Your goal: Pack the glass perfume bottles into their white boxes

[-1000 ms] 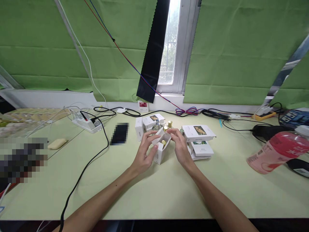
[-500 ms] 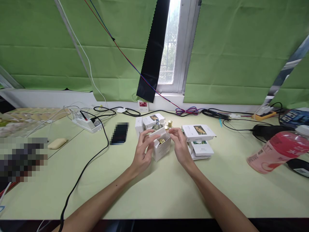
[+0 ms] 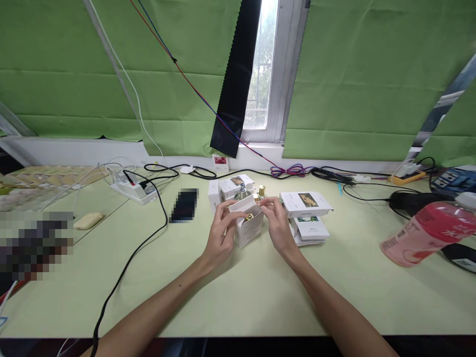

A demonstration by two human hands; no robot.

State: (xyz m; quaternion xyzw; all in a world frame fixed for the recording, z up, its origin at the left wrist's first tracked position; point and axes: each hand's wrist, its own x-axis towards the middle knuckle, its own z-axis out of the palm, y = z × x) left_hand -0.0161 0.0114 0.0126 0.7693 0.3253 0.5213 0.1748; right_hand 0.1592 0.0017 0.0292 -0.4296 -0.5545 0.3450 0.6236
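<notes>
Most of the writing here is too small to read. On the pink bottle [image 3: 418, 235] tilted at the right, one pale character looks like 水; its larger lettering cannot be made out in full. Bold white marks run across the blue package [image 3: 455, 178] behind it, also illegible. The stacked cartons [image 3: 290, 203] to the right of the hands carry fine dark print, and the top one has a picture of something yellow (possibly flowers). Smaller print covers the front of the white box [image 3: 250, 233], which stands on the table [image 3: 223, 302] between the hands, flap up, a gold-coloured cap [image 3: 249, 216] showing inside.

Both forearms reach in from the near edge and converge on this box. The left hand [image 3: 219, 238] is at its left side, fingers bent and slightly spread, the index finger reaching over the opening beside the cap. The right hand [image 3: 278, 225] is curled at the opposite upper corner, thumb and index tips close together; whether either hand truly pinches the card, I cannot tell.
</notes>
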